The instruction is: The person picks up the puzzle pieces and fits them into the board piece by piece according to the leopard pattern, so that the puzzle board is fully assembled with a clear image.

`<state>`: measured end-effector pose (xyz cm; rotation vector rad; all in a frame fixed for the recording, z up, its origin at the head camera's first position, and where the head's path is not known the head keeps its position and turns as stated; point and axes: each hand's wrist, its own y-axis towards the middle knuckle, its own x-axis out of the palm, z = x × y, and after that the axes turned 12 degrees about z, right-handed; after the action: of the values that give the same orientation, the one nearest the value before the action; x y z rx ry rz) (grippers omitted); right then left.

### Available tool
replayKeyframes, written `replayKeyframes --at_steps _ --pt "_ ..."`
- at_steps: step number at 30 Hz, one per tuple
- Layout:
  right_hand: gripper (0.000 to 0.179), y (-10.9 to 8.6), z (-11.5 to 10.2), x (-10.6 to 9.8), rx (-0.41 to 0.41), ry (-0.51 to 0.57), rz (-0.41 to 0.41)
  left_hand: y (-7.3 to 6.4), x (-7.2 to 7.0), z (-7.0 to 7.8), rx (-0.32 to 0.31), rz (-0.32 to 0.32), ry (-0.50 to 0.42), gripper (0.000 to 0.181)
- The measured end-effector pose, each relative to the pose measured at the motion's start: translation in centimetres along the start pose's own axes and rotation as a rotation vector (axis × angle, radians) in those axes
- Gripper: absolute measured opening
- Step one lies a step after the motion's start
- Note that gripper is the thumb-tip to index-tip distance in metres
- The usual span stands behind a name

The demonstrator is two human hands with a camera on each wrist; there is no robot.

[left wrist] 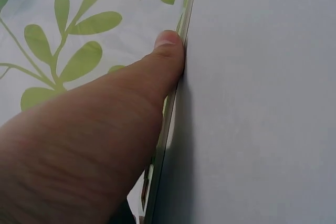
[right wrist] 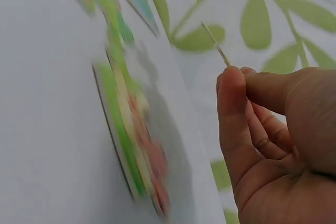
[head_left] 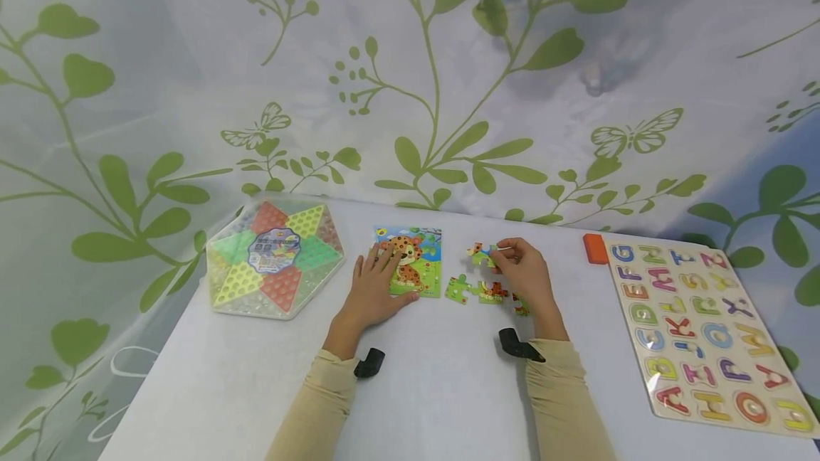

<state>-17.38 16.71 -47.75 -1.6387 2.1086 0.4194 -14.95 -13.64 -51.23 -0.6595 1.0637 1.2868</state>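
Note:
My left hand lies over a square picture card with a spotted leopard on it, fingers spread across its left part. In the left wrist view, the thumb rests at the card's edge. My right hand pinches a small jigsaw piece between thumb and fingers, to the right of the card. The right wrist view shows that piece edge-on, raised off the table. Below it lie a green jigsaw piece and a spotted orange one; another is partly hidden by my right hand.
A hexagonal Chinese checkers board in clear wrapping lies at the left. On the right are an orange block and a wooden alphabet puzzle board. A leaf-patterned curtain stands behind the white table.

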Motion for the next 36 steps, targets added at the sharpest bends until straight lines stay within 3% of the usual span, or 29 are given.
replayKeyframes --at_steps 9,16,25,36 --pt "0.028 -1.3 -2.5 6.1 -0.035 0.071 -0.104 0.3 0.8 0.2 0.055 -0.022 0.026 0.098" --pt "0.026 -1.4 -3.1 9.3 -0.05 -0.017 -0.058 0.2 0.9 0.1 0.075 0.003 0.007 0.086" --pt "0.023 -1.4 -4.6 10.2 -0.106 -0.202 -0.016 0.2 0.7 0.0 0.09 0.02 0.011 0.076" --pt "0.021 -1.4 -4.8 10.6 -0.135 -0.276 -0.036 0.1 0.2 0.3 0.1 0.036 -0.001 0.074"
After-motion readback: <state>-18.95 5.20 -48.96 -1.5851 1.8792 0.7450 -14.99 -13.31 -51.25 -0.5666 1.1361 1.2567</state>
